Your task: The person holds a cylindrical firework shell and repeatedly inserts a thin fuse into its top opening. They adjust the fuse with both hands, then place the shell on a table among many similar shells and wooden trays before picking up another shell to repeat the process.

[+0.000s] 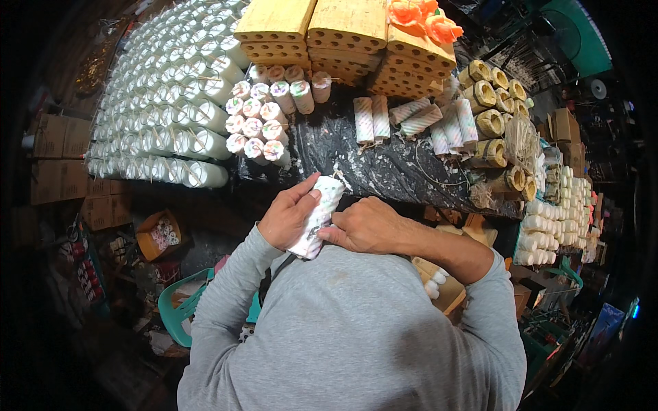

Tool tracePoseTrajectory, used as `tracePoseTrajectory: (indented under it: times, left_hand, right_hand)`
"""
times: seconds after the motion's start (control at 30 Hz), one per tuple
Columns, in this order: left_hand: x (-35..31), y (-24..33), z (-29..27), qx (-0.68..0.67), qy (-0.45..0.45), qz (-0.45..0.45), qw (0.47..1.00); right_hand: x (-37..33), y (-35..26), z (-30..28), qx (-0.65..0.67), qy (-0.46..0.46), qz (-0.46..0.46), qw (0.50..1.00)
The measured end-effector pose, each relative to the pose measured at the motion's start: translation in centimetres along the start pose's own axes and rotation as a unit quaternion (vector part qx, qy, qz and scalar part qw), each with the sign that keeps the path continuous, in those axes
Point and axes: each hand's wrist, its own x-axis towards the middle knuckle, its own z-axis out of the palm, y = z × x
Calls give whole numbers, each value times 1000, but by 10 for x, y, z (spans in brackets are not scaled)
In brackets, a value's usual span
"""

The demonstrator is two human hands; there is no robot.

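A white pillar candle with a spiral, bumpy side and faint coloured specks tilts in front of my chest, below the bench edge. My left hand is wrapped round its left side, thumb along the front. On the right, my right hand is closed, its fingers curled and its thumb against the candle's lower part. A small greyish, shiny bit shows at that thumb tip; what it is I cannot make out. A wick-like strand shows at the candle's top end.
A black-covered bench with white wax scraps lies ahead. On it stand upright speckled candles, lying spiral candles, yellow perforated blocks, yellow hollow moulds and orange flowers. Rows of glass jars fill the left; a green chair stands below.
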Motion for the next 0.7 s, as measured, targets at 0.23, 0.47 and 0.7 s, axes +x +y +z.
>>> tracePoseTrajectory:
  times: [0.23,0.47,0.7]
  left_hand:
    - [0,-4,-1,-13,12,1,1000]
    - [0,-3,-3,0,2,3,1000]
    - [0,-1,-4,-3,16,0,1000]
  right_hand:
    - [4,1,-3,77,-21,4,997]
    - [6,1,-7,108,-46,16,993]
    - [-3,-3,0,63,68,-8,996]
